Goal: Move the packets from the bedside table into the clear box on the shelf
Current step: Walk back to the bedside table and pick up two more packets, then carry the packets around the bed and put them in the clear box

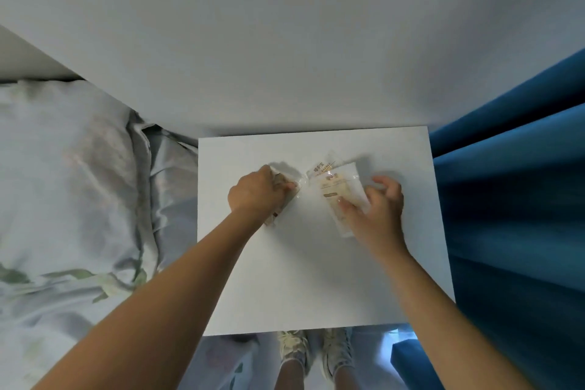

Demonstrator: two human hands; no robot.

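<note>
Both hands are down on the white desk [316, 279] here. The left hand [256, 193] is curled over one clear packet [278, 199], pinching it against the desktop, so most of it is hidden under the fingers. The right hand [378, 206] has fingers bent onto a second packet [340, 196], thumb touching its near edge. A third packet [321, 166] peeks out just beyond that one. Bedding [72, 199] lies left of the left hand, a blue curtain [512, 184] right of the right.
</note>
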